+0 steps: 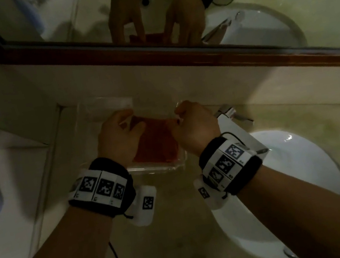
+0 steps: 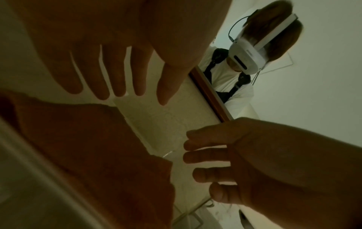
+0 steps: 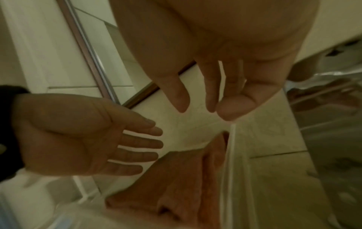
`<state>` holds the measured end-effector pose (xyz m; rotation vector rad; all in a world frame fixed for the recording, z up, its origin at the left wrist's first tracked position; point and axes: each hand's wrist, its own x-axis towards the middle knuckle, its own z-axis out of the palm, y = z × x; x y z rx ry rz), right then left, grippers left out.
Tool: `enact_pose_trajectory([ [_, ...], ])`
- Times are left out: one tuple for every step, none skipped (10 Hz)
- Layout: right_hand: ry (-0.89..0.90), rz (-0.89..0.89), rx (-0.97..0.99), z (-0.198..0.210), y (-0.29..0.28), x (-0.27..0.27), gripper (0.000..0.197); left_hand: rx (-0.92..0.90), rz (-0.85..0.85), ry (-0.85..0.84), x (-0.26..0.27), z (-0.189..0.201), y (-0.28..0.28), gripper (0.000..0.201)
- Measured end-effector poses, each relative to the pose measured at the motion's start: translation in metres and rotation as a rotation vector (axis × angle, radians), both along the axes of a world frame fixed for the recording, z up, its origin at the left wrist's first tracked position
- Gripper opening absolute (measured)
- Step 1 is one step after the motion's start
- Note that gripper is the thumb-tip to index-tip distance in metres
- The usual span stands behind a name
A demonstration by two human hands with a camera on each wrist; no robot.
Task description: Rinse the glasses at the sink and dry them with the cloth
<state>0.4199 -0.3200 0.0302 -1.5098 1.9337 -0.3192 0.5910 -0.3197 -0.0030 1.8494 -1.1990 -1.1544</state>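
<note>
Hands are held over a clear box [image 1: 160, 168] on the tabletop [image 1: 180, 218] beside the sink [image 1: 304, 173]. The orange cloth [image 1: 156, 145] lies inside it. The left hand [image 1: 118, 138] is open, fingers straight. The right hand [image 1: 193, 124] pinches thumb to finger, maybe on the box's clear edge. No glasses are seen. The cloth should be lifted out gently, the box kept steady.

A bathroom: white basin [image 1: 304, 173], chrome tap [image 1: 233, 114], wood-framed mirror [image 1: 150, 48], tiled walls.

Both hands reach forward, left hand [image 1: 120, 135] fingers straight, right hand [image 1: 195, 124] fingers loose.
</note>
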Motion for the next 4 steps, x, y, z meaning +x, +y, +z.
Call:
enact_pose_trajectory([
  [-0.019,0.018,-0.049,0.011,0.001,-0.009,0.039,-0.004,0.044,0.064,-0.002,0.010,0.004,0.031],
  [-0.006,0.103,-0.073,0.023,0.009,-0.012,0.030,0.015,-0.048,0.068,-0.005,0.024,0.015,0.026],
  [-0.048,0.142,-0.064,0.036,0.022,-0.014,0.023,-0.037,-0.104,0.062,-0.013,0.046,0.027,0.019],
  [-0.056,0.129,-0.118,0.058,0.036,-0.024,0.024,-0.147,-0.116,-0.079,-0.028,0.079,0.040,0.020],
])
